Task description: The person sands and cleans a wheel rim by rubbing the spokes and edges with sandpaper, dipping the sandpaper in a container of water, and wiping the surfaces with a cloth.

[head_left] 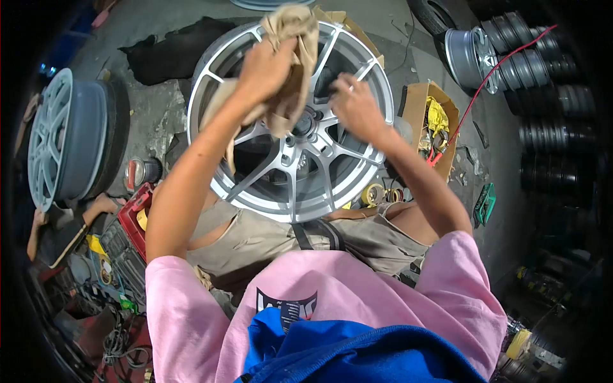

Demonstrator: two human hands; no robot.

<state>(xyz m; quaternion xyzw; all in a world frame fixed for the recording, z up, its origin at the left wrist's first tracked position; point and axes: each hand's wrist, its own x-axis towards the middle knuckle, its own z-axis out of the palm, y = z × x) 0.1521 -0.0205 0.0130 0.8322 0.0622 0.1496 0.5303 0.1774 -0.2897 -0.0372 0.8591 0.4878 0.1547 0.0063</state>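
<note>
My left hand point(265, 71) is closed on a beige cloth point(294, 41), bunched above the upper left of a silver multi-spoke wheel rim point(292, 159). Loose folds of the cloth hang over the spokes and down toward the hub. To the right of the cloth, over the rim's right side, is my right hand point(359, 108), blurred by motion. Its fingers are curled inward, and what they hold, if anything, is hidden. The rim lies face up in front of my lap.
Another rim point(51, 140) stands at the left, near a person's hand point(39, 218). An open cardboard box point(415, 121) with a yellow bag is at the right. Tape rolls point(373, 194) lie by the rim's lower right. Stacked rims point(552, 134) line the far right.
</note>
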